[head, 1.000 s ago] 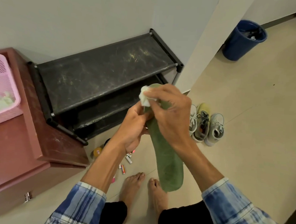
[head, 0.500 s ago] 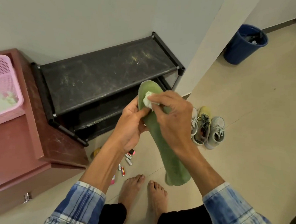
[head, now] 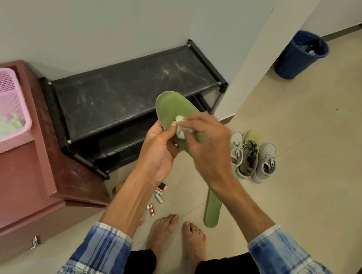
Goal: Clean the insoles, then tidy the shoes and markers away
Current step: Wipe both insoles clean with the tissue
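Over the floor, insole (head: 173, 106): left hand (head: 160, 154) grips its middle; right hand (head: 209, 147) pinches a white wipe (head: 181, 132) against it.
Shoes (head: 251, 158): unsorted, floor right.
Markers (head: 158, 195): scattered near feet.
Progress: cleaning underway; tidying left.

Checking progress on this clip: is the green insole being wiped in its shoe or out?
Out. The left hand holds the green insole in the air, away from the shoes on the floor.

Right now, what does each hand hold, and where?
Left hand grips the green insole at its side edge, nearer the toe; right hand pinches a white wipe.
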